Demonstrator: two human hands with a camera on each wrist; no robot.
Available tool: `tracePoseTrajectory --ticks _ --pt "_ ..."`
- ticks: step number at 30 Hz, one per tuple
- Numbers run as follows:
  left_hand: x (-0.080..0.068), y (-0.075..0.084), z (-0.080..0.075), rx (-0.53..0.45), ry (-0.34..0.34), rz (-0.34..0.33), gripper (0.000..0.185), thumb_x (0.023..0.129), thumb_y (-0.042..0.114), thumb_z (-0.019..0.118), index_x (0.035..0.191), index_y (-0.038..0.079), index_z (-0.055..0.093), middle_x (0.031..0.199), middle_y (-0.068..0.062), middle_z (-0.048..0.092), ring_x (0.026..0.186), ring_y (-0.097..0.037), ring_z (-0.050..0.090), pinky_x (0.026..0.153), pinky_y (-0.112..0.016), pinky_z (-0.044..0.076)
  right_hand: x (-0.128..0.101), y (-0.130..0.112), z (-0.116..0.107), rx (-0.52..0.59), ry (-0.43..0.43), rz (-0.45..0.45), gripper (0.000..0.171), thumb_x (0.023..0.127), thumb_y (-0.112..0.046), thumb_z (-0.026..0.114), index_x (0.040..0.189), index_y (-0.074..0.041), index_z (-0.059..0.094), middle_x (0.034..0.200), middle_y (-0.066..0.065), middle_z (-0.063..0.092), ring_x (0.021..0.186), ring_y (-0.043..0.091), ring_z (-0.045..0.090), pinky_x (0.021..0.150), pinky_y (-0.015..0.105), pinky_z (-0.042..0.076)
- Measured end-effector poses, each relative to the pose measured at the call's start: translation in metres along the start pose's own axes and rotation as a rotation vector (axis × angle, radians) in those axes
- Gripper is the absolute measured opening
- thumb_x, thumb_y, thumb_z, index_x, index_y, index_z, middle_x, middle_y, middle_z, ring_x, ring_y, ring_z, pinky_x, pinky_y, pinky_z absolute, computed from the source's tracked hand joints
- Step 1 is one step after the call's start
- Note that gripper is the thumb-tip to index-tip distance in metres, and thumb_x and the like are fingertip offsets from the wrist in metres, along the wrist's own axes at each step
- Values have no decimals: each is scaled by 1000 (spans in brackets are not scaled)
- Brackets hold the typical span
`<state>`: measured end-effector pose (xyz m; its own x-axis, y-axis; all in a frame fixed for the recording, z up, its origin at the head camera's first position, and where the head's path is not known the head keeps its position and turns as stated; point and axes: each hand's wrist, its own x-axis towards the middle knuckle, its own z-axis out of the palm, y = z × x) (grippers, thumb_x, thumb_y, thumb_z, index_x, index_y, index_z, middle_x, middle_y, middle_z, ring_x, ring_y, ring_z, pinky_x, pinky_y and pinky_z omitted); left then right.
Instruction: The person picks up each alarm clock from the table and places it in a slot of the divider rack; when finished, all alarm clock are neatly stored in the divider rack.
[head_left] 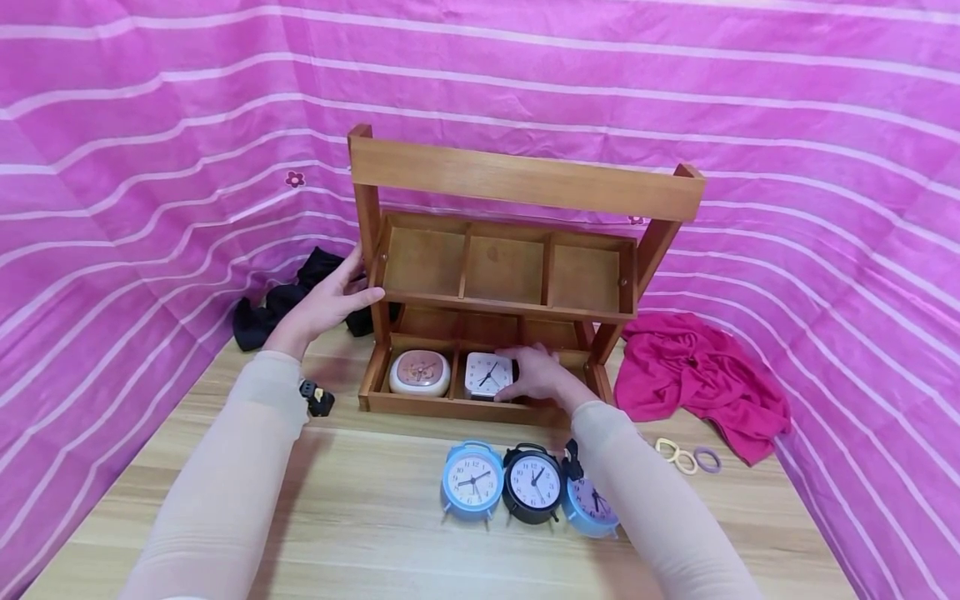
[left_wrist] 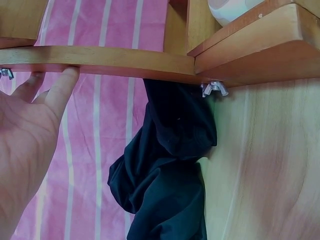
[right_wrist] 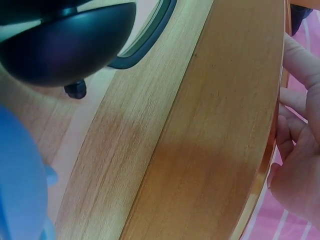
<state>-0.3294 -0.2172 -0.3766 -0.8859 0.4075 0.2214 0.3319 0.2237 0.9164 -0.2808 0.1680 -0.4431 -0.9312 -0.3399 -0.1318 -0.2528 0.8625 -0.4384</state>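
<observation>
Down in the lower tray of the wooden rack (head_left: pixel 517 192), the right hand (head_left: pixel 534 372) lies over a white square clock (head_left: pixel 486 373), its fingers curled round the clock's right edge and top. That clock sits in the middle compartment of the lower tray, face up and towards the front. In the right wrist view the fingers (right_wrist: pixel 300 65) show past the edge of a wooden board, bent inward, while a black clock and a blue one loom blurred at the left.

Just beside the white clock, in the left compartment, rests a pale rounded clock (head_left: pixel 419 372) with a pinkish face. The upper tray has three compartments.

Up at the left post of the rack, the left hand (head_left: pixel 330 300) is spread, fingers straight and apart, thumb touching the front edge of the upper tray and fingertips against the post. The left wrist view shows a straight finger (left_wrist: pixel 62 90) pressed to the underside of a wooden rail, with a wing nut (left_wrist: pixel 215 89) at the joint.

Behind that hand a black cloth (head_left: pixel 281 304) is heaped against the pink striped backdrop (head_left: pixel 150 125). On the table (head_left: pixel 360 517) in front of the rack stand three round clocks in a row: a blue clock (head_left: pixel 472 481), a black clock (head_left: pixel 533 483) touching it, and a second blue clock (head_left: pixel 592 504) partly hidden by the right sleeve. To the right lie a crimson cloth (head_left: pixel 701 379) and three hair ties (head_left: pixel 686 458).
</observation>
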Motion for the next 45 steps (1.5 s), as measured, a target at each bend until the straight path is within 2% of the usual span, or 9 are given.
tracePoseTrajectory --ticks 9,15,17,25,29,34,37,42,45 --pt "-2 2 -1 16 -8 -5 92 106 18 63 166 46 0 174 -13 11 156 -44 21 124 -59 22 -15 -1 -10 60 22 -81 88 80 -49 89 156 -27 51 156 6 51 144 33 39 119 70 17" --pt "-1 1 -1 20 -23 7 93 106 17 64 166 45 -1 174 -12 9 156 -44 19 124 -59 21 -48 -12 -24 75 24 -190 91 81 -57 85 158 -25 47 157 8 49 144 35 41 116 74 21" --pt "-2 0 -1 23 -29 3 93 106 19 64 165 47 -2 175 -12 8 156 -44 19 124 -59 21 -62 -18 -23 50 11 -226 93 81 -59 84 159 -26 46 156 9 49 142 34 42 114 71 28" --pt "-1 2 1 18 -13 4 92 105 19 65 165 48 2 174 -11 13 156 -42 22 124 -57 24 -107 -44 6 -155 -16 -321 99 78 -74 77 159 -25 46 154 5 52 136 29 46 95 51 34" --pt "-2 2 -1 18 -25 3 94 105 18 65 166 47 -1 174 -15 12 155 -44 21 123 -59 23 -120 -55 28 -192 -33 -356 97 75 -75 79 153 -23 53 145 -1 59 127 22 51 91 45 34" --pt "-3 4 -3 22 -27 3 92 105 20 65 165 47 0 173 -16 14 155 -43 23 123 -61 24 -126 -61 47 -256 14 -368 94 68 -75 84 145 -25 59 134 -7 64 118 16 54 86 38 33" --pt "-4 5 -3 21 -22 0 92 105 20 64 166 47 0 173 -16 13 155 -44 22 122 -62 23 -127 -61 53 -242 26 -348 92 68 -72 86 144 -27 59 132 -9 65 121 15 55 90 41 35" --pt "-4 3 -3 4 -21 -2 92 106 18 64 165 49 0 173 -15 12 155 -43 21 123 -61 23 -127 -60 59 -166 22 -297 91 68 -67 89 144 -28 59 135 -9 64 130 19 55 107 66 34" --pt "-4 0 -1 -8 -33 6 93 106 15 62 165 49 -1 174 -15 10 156 -44 20 123 -61 23 -129 -59 61 -126 21 -267 92 66 -65 92 143 -26 59 139 -9 63 133 21 54 108 62 34"
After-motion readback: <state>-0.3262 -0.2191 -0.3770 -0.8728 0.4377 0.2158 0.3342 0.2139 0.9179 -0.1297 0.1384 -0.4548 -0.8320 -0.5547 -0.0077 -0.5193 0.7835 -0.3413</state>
